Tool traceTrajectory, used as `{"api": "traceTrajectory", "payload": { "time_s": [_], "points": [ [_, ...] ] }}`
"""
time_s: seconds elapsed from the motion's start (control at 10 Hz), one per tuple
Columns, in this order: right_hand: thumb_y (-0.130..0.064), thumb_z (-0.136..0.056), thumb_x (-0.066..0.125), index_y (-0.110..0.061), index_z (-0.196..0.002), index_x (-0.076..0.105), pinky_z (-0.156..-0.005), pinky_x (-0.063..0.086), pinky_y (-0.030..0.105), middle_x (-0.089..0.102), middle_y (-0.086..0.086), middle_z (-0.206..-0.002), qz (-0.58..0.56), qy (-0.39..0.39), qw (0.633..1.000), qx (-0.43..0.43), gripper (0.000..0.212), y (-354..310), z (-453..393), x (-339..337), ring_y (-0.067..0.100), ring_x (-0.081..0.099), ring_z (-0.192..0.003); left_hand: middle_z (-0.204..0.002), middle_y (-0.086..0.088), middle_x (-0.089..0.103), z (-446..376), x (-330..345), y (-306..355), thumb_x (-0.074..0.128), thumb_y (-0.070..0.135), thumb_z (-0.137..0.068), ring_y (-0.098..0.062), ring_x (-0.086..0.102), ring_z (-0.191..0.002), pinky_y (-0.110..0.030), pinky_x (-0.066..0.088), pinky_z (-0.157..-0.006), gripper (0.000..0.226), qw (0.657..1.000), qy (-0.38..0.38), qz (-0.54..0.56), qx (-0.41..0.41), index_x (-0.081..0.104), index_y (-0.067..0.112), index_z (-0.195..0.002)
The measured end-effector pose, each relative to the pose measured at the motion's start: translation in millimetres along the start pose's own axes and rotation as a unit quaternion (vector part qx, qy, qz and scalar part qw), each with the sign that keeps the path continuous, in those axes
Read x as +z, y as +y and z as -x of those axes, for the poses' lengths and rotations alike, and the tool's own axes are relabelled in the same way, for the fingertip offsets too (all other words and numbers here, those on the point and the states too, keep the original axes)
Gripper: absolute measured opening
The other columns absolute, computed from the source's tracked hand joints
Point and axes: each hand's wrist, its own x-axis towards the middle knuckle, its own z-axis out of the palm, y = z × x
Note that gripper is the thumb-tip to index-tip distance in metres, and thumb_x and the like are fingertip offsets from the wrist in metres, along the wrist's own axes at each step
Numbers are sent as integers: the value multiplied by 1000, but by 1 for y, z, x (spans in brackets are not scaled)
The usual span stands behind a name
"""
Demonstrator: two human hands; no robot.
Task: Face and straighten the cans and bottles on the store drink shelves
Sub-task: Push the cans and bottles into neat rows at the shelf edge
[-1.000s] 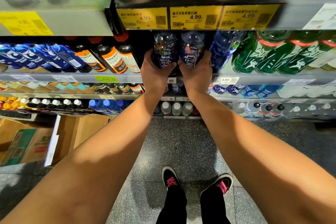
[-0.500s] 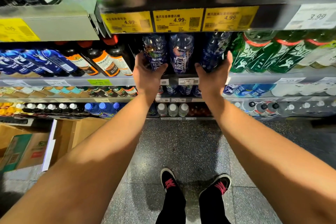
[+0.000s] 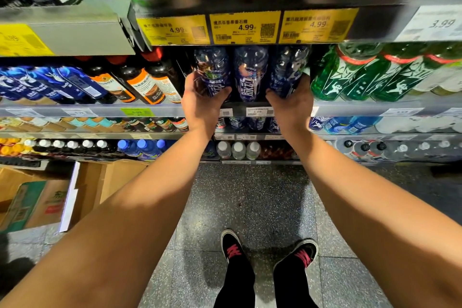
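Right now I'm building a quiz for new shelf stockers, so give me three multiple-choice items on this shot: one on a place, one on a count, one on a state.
1. Where is the left hand?
A. On the leftmost of the three dark blue bottles
B. On a green bottle
C. On the cardboard box

2. How many yellow 4.99 price tags hang right above those blue bottles?
A. One
B. Three
C. Five

3. In what state is the middle blue bottle?
A. Lying on its side
B. Held by both hands
C. Standing free, label forward

Answers:
1 A: the left hand wraps the leftmost blue bottle.
2 B: three yellow tags sit side by side on the shelf edge.
3 C: the middle blue bottle stands untouched while the right hand holds the rightmost blue bottle.
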Motion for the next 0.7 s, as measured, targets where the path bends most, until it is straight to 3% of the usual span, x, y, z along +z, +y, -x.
{"api": "traceTrajectory", "payload": {
  "time_s": [0.2, 0.3, 0.4, 0.5, 0.6, 0.7],
  "points": [
    [-39, -66, 78, -1, -127, 50, -79, 53, 36, 66, 12, -114, 15, -5, 1000, 4, 77, -2, 2, -3, 30, 63, -101, -115, -6, 70, 2, 1, -5, 88, 10, -71, -20, 68, -107, -34, 54, -96, 66, 999, 2, -40, 17, 54, 8, -127],
    [-43, -65, 77, 0, -132, 49, -81, 55, 38, 66, 14, -117, 31, -10, 999, 4, 84, -4, 6, -5, 32, 64, -104, -117, 1, 67, 6, 2, -7, 88, 8, -71, -18, 65, -111, -31, 54, -99, 74, 1000, 1, -28, -3, 51, 11, -135],
    [-29, -70, 81, 3, -135, 49, -80, 57, 37, 66, 16, -119, 45, 7, 999, 3, 80, -2, 15, -8, 32, 65, -103, -118, 8, 65, 19, 3, -13, 87, 9, -72, -14, 63, -114, -29, 51, -103, 78, 999, 7, -35, -22, 48, 11, -140],
    [-21, -80, 79, 0, -144, 40, -85, 50, 14, 58, 4, -135, 28, -16, 999, 26, 78, -9, 31, -22, 10, 58, -109, -125, 5, 67, 40, -2, -18, 85, 34, -66, -15, 64, -116, -44, 53, -99, 79, 997, 9, -78, -6, 53, 20, -136],
    [-14, -85, 75, -2, -147, 34, -89, 34, -3, 51, -5, -134, -24, -33, 998, 47, 75, -13, 47, -40, -4, 40, -111, -132, 4, 63, 60, -5, -11, 82, 38, -72, -14, 58, -122, -43, 51, -102, 70, 995, -7, -101, -3, 53, 22, -134],
    [-17, -88, 72, -10, -145, 39, -87, 32, -3, 47, -14, -120, -47, -58, 996, 50, 66, -35, 61, -64, 2, 44, -111, -135, 0, 59, 77, -5, 5, 80, 32, -82, -14, 55, -123, -34, 47, -105, 67, 993, -9, -114, -2, 50, 15, -139]
  ]
}}
